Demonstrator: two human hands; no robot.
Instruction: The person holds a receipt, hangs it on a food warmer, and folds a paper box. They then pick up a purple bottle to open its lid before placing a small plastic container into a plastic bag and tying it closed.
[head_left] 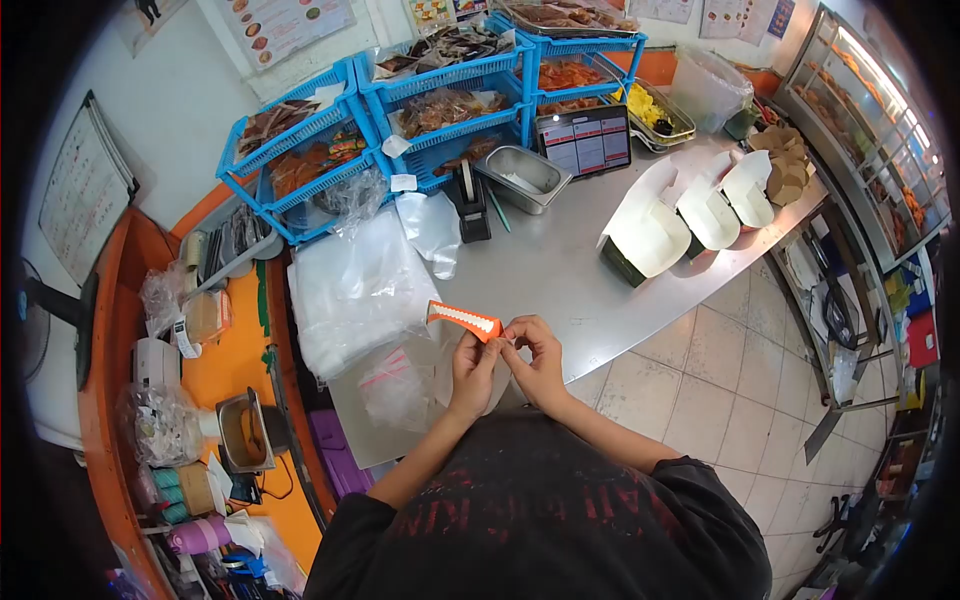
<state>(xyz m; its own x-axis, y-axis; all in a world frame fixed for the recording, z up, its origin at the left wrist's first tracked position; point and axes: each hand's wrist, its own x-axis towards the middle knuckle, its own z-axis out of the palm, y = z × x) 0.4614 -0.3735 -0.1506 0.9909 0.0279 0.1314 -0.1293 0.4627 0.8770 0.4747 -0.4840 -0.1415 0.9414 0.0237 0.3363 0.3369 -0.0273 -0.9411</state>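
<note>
An orange strip with a white zigzag pattern rises to the left from between my two hands, over the front edge of the steel table. My left hand pinches it near its right end. The fingers of my right hand are closed at that same end, their tips nearly touching those of my left hand; what lies between them is too small to make out. Left of my hands are a stack of clear plastic bags and a small clear bag with a pink stripe.
Blue baskets of packed food line the back, beside a tape dispenser, a metal pan and a tablet. White open boxes stand at the right. An orange counter is at the left.
</note>
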